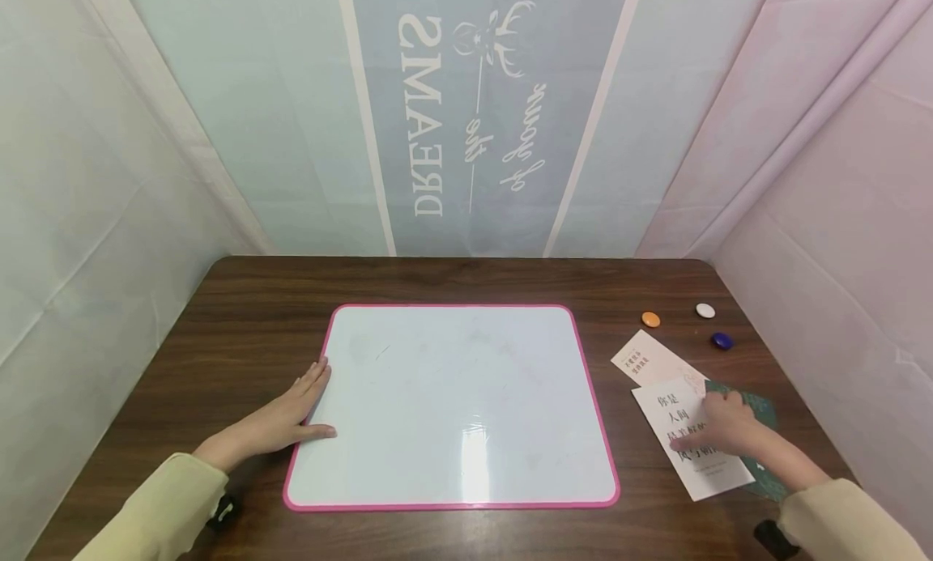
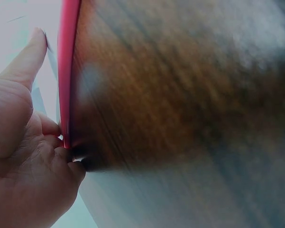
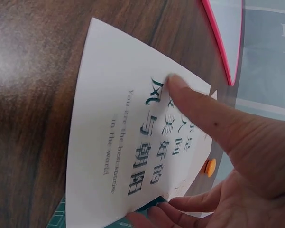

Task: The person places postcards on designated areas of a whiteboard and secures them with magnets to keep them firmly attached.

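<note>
1. Head view: the left hand lies at the left edge of the whiteboard, which occupies the centre of the frame. Its fingers are extended and close together along the pink rim; the thumb is spread away and rests over the white surface.
2. The right hand, at the lower right of the frame, holds the white card across its width. The thumb is on the printed face near one long edge; the fingers are bent at the opposite edge.
3. The green card lies partly beneath the white card and the right hand. The pale pink card extends from under the white card toward the upper left.
4. The left wrist view shows the palm side of the left hand and the fingertips at the rim; the head view shows the back of that hand. The table surface is blurred here.
5. The right wrist view makes the small print legible: "You are the best sunrise in the world". The head view renders it too small to read.
6. The orange disc appears in both the head and right wrist views. The white disc and the blue disc appear only in the head view, at right, on the brown table.
</note>
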The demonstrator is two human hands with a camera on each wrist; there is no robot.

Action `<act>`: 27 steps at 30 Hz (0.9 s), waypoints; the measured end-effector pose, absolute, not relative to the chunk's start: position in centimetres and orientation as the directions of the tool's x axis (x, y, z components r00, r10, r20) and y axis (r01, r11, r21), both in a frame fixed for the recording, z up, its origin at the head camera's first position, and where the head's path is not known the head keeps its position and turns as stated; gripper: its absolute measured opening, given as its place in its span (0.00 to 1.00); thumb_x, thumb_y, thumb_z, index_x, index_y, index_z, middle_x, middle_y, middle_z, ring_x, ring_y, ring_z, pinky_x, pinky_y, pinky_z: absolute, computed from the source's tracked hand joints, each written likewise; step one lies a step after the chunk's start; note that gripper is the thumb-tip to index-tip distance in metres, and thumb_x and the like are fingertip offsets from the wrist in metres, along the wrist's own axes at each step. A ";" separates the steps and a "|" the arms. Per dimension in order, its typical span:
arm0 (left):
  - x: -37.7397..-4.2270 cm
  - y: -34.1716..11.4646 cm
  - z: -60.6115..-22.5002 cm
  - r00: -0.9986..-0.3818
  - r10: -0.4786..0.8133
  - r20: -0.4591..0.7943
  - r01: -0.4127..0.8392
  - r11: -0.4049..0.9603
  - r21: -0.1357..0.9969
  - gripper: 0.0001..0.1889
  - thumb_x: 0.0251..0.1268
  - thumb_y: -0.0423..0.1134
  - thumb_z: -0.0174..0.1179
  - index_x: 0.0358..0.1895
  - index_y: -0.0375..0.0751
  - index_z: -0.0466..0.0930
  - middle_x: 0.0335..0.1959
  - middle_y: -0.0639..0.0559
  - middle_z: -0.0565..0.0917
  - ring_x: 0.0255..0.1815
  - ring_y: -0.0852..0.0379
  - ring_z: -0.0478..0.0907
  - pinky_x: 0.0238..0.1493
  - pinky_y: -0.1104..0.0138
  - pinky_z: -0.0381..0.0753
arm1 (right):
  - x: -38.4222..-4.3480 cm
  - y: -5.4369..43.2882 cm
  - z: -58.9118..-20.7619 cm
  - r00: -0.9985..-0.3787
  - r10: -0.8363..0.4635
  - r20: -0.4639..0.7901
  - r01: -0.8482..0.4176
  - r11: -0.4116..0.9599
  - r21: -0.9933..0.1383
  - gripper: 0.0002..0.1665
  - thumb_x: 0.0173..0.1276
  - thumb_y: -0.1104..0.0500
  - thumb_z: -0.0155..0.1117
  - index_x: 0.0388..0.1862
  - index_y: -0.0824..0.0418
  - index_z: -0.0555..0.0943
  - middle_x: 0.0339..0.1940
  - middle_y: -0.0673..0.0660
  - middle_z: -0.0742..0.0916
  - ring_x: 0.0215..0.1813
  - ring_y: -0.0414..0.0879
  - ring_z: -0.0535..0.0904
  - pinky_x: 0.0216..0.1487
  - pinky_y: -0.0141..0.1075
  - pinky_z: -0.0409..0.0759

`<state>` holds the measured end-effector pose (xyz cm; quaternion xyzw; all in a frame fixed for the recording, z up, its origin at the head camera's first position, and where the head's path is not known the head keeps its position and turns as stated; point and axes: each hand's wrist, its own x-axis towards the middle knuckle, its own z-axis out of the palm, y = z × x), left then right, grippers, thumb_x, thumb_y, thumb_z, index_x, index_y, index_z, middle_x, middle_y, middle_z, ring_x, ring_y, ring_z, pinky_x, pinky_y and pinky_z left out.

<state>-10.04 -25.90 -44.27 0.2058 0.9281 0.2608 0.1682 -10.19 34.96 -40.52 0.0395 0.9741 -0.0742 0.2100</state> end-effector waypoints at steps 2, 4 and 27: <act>-10.1 -25.9 -44.3 -0.857 0.471 -0.208 0.295 0.781 0.551 0.54 0.51 0.59 0.61 0.69 0.25 0.42 0.71 0.32 0.39 0.70 0.35 0.38 0.64 0.43 0.44 | -10.2 35.0 -40.8 -0.911 0.052 -0.410 0.109 0.987 -0.117 0.64 0.33 0.34 0.74 0.44 0.90 0.62 0.32 0.77 0.70 0.36 0.65 0.68 0.36 0.52 0.73; -10.1 -26.0 -44.3 -0.856 0.473 -0.210 0.297 0.782 0.548 0.54 0.51 0.59 0.61 0.69 0.25 0.42 0.71 0.32 0.39 0.70 0.35 0.38 0.64 0.43 0.45 | -10.2 35.1 -40.9 -0.914 0.054 -0.403 0.108 0.987 -0.115 0.65 0.32 0.34 0.75 0.44 0.90 0.62 0.33 0.77 0.70 0.35 0.65 0.68 0.36 0.52 0.74; -10.3 -26.1 -44.0 -0.849 0.485 -0.210 0.309 0.778 0.546 0.54 0.50 0.57 0.62 0.69 0.25 0.42 0.71 0.33 0.39 0.71 0.36 0.38 0.64 0.43 0.46 | -10.3 35.8 -40.8 -0.874 0.126 -0.470 0.271 0.928 -0.257 0.61 0.37 0.43 0.77 0.48 0.88 0.57 0.32 0.73 0.75 0.32 0.56 0.74 0.35 0.47 0.77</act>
